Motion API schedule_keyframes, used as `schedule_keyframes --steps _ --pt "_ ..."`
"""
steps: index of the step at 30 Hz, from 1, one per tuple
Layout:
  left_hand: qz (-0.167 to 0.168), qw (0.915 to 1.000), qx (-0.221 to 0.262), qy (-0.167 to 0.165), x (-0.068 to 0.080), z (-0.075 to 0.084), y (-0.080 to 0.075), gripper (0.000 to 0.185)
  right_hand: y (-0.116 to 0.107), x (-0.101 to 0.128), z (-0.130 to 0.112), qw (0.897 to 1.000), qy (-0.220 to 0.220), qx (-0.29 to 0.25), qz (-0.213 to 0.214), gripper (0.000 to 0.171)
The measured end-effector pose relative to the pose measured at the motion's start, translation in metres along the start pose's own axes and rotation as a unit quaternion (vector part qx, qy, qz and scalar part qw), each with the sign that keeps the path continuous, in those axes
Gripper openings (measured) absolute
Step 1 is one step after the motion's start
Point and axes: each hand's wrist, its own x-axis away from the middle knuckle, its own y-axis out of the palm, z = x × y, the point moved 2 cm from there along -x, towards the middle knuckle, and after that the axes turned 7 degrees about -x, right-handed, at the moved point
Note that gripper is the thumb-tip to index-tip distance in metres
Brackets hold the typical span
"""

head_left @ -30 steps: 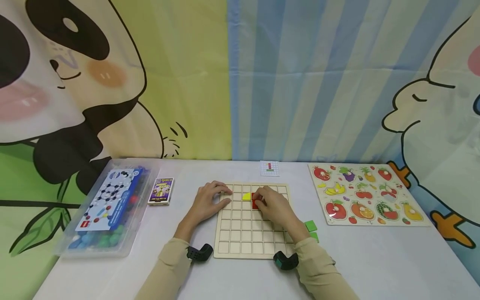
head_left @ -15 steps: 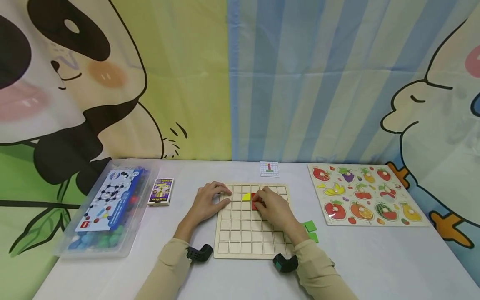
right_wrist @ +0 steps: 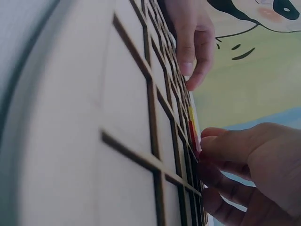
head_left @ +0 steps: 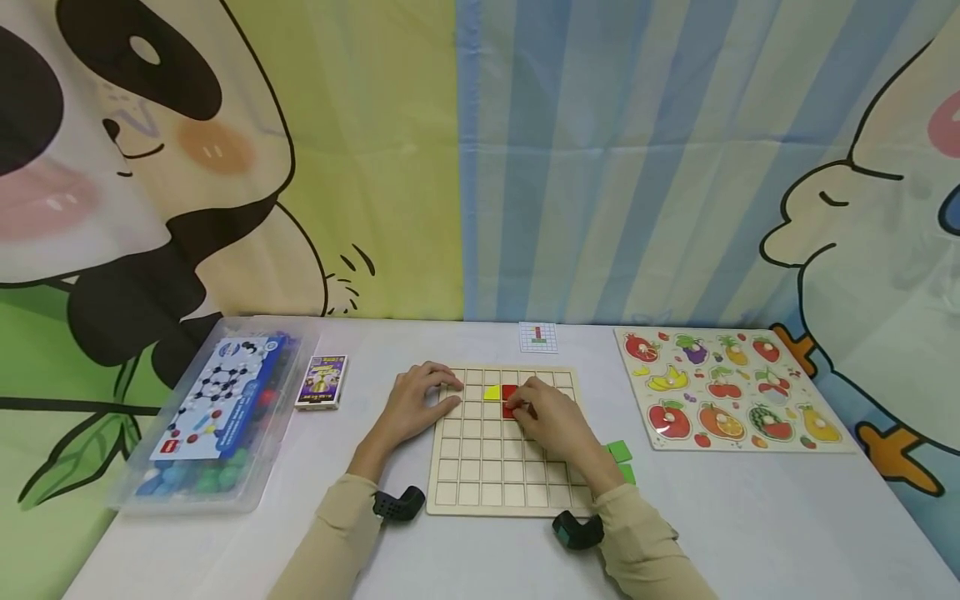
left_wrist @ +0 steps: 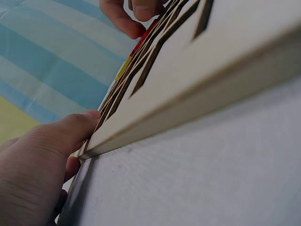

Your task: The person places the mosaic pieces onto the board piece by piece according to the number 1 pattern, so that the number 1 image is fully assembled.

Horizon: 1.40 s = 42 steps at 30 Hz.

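Note:
A wooden grid board (head_left: 480, 467) lies in front of me. A yellow tile (head_left: 492, 392) and a red tile (head_left: 509, 397) sit side by side in its upper rows. My right hand (head_left: 534, 403) lies over the board, and its curled thumb and fingertips pinch the red tile's right edge. In the right wrist view the right hand (right_wrist: 207, 150) meets the red tile (right_wrist: 192, 135) edge-on. My left hand (head_left: 433, 395) rests with relaxed fingers on the board's top-left corner. The left wrist view shows the left hand (left_wrist: 70, 136) against the board's edge (left_wrist: 197, 89).
Two green tiles (head_left: 620, 451) lie right of the board. A small pattern card (head_left: 538, 337) sits behind it. A fruit peg puzzle (head_left: 731, 387) is at the right. At the left are a card box (head_left: 322, 382) and a clear plastic case (head_left: 217, 412).
My right hand has drawn back slightly toward me, uncovering more of the red tile. The left hand and the board have stayed put.

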Motion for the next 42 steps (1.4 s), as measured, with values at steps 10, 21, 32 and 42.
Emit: schedule_keyframes --steps 10,21,32,42 --pt "-0.004 1.0 0.001 0.0 0.001 0.0 0.0 0.015 -0.023 0.018 0.013 0.997 -0.044 -0.053 -0.03 0.019" --pt "-0.004 0.9999 0.007 -0.008 -0.001 0.001 -0.002 0.016 -0.052 0.041 0.027 0.996 -0.002 -0.047 -0.074 0.005" --pt "0.01 0.9999 0.007 0.003 0.0 0.001 -0.001 0.015 -0.057 0.065 0.041 0.994 0.011 -0.03 -0.108 0.005" --pt "-0.001 0.9999 0.007 -0.008 0.0 -0.001 0.001 0.015 -0.065 0.084 0.046 0.99 0.009 -0.019 -0.142 0.012"
